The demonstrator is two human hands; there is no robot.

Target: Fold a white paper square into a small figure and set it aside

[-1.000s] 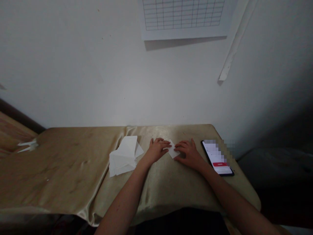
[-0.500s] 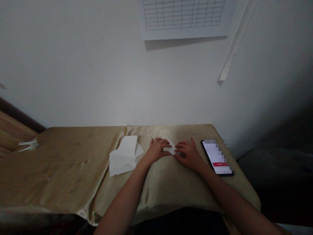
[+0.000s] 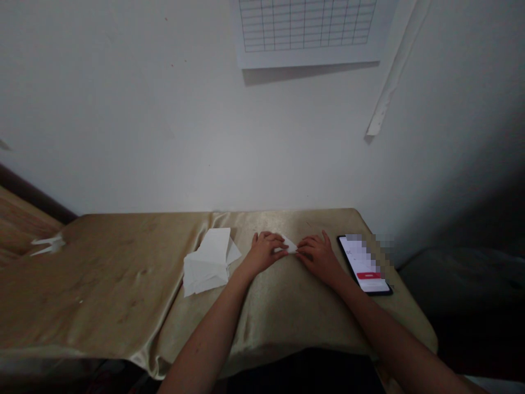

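A small folded piece of white paper (image 3: 290, 244) lies on the cloth between my two hands, narrowing to a point on its right. My left hand (image 3: 266, 251) covers its left part, with thumb and fingers closed on it. At the pointed right tip, my right hand (image 3: 316, 253) pinches the paper between thumb and fingertips, one finger raised. To the left of my left hand lies a loose pile of white paper sheets (image 3: 211, 262).
A gold satin cloth (image 3: 102, 273) with folds covers the table. To the right of my right hand lies a phone (image 3: 369, 276) with a lit screen. A printed grid sheet (image 3: 307, 27) hangs on the wall behind. White strips (image 3: 48, 243) lie at the far left.
My right hand has shifted slightly right and now pinches the paper's tip. The paper's visible part has become a narrower, pointed shape. My left hand stays in place.
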